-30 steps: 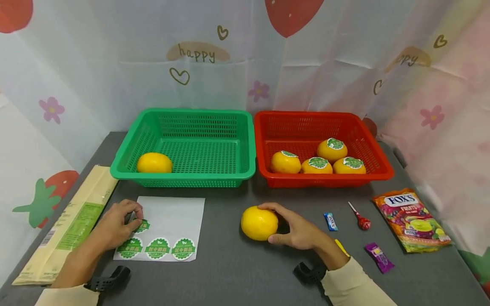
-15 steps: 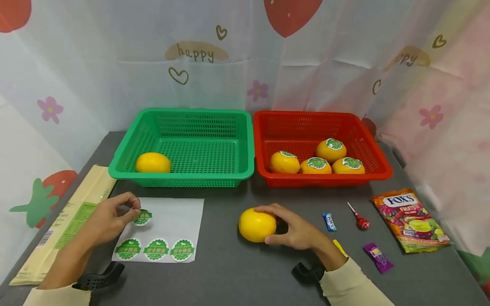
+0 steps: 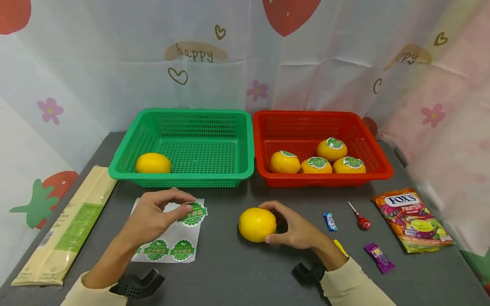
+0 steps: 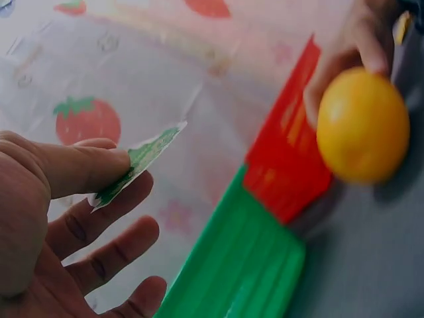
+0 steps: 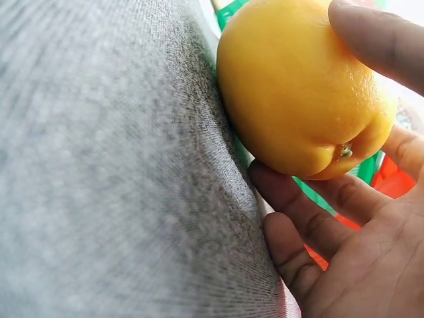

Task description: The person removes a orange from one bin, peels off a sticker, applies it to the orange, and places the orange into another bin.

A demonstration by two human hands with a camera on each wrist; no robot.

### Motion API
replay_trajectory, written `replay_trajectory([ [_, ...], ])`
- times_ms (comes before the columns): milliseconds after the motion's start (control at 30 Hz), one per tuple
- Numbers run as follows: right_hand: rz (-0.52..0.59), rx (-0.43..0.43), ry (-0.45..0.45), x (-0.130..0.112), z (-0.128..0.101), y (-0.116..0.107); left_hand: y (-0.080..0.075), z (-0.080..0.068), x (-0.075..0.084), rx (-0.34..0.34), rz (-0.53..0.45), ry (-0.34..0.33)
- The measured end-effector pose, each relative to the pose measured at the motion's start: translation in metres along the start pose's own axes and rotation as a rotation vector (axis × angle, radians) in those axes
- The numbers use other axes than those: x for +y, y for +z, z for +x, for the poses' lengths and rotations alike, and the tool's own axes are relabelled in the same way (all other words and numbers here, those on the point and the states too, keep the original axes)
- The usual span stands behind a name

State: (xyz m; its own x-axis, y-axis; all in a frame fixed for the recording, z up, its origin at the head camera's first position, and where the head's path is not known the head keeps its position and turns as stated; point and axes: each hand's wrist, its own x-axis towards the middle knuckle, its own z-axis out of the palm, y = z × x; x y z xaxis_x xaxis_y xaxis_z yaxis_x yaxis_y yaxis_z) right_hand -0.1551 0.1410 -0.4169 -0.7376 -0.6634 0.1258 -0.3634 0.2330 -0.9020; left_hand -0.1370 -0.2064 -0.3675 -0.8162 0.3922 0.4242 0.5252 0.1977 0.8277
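Labelling step, mid-transfer. Landmark: green basket (image 3: 183, 144).

Pinching a peeled green sticker (image 3: 193, 214) between thumb and forefinger of left hand (image 3: 153, 219), in front of the basket, lifted off the sticker sheet (image 3: 168, 242) lying below it. Cupping the unlabelled orange (image 3: 257, 224) with right hand (image 3: 296, 229), fingers curled round it, resting on the grey table (image 3: 237, 272) front-right of the basket. Sitting further right: red basket (image 3: 379, 170) with four stickered oranges.

Next, probably: carrying sticker rightward onto the orange's top, pressing flat, keeping fruit from rolling.
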Motion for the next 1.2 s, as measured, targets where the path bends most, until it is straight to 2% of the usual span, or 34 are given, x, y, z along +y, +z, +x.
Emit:
replay_trajectory([
  [367,-0.015,-0.003,0.015,0.001,-0.001,0.0,0.062,0.03,0.0,-0.052,0.011,-0.035],
  [633,0.0,-0.013,-0.01,0.001,0.0,-0.005,0.1,0.046,-0.007,-0.023,-0.047,-0.027],
  [867,-0.003,-0.017,-0.01,0.002,0.002,-0.005,0.125,0.047,-0.015,0.051,-0.045,-0.001],
  [1033,0.004,-0.024,-0.026,0.002,0.003,-0.003,0.138,0.044,-0.021,0.1,0.013,0.024],
  [1200,0.02,-0.027,-0.031,0.002,0.001,-0.001,0.145,0.041,-0.025,0.126,0.078,0.028],
])
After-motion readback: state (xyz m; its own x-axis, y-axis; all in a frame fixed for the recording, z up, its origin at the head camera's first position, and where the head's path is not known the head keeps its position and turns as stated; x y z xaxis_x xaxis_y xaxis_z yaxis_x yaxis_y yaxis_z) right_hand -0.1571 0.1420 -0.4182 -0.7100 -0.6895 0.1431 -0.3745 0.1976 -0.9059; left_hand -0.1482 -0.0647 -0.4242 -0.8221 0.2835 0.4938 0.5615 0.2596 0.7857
